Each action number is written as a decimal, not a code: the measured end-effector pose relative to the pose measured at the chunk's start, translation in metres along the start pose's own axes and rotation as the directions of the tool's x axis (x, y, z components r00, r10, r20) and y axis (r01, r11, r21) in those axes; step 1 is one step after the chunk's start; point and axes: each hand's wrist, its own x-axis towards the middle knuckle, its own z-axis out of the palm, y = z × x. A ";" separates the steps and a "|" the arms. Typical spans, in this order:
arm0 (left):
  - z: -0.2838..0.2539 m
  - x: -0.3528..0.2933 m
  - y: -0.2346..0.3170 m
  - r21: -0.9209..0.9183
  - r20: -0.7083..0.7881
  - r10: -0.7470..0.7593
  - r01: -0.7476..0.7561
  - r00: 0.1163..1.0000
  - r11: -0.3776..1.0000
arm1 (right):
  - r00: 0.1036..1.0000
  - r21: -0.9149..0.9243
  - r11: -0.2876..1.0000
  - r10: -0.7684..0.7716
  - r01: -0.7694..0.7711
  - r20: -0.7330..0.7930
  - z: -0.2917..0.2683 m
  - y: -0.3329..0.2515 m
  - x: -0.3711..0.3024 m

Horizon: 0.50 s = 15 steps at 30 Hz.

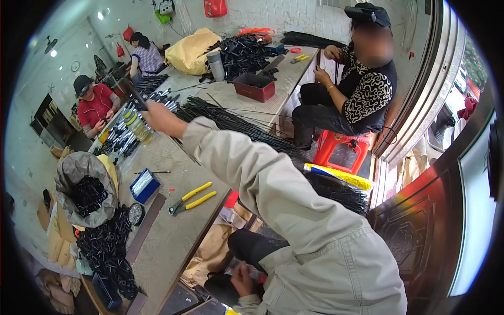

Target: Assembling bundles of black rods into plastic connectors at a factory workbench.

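My right arm in a light grey sleeve stretches far across the table. My right hand is closed on a dark stick-like thing that points up and left; its kind I cannot make out. It is beside a yellowish bottle and rows of black and silver rods. Low down by my dark-clad legs, my left hand has its fingers curled; whatever they hold, if anything, is hidden. Yellow-handled cutting pliers lie on the table in front of me, near a blue box.
Small black parts heap beside a lined sack. Long black rods cross the table near a dark red bin. One co-worker sits on a red stool at right; two others work at far left. A brown door stands right.
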 end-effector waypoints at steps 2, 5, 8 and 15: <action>0.002 0.018 0.079 -0.080 0.003 0.125 -0.125 0.992 0.989 | 0.993 -0.051 0.996 -0.063 0.068 0.098 0.005 -0.019 0.003; -0.002 0.039 0.208 0.167 0.081 0.483 -0.490 0.872 0.856 | 0.790 0.072 0.928 0.267 -0.364 0.551 -0.012 -0.082 -0.022; 0.010 0.065 0.286 0.082 -0.115 0.563 -0.557 0.818 0.826 | 0.759 0.160 0.914 0.201 -0.373 0.620 -0.033 -0.114 -0.053; -0.063 0.117 0.354 -0.429 -0.181 0.312 -0.360 0.933 0.828 | 0.732 0.332 0.925 -0.353 0.182 0.582 -0.018 -0.156 -0.138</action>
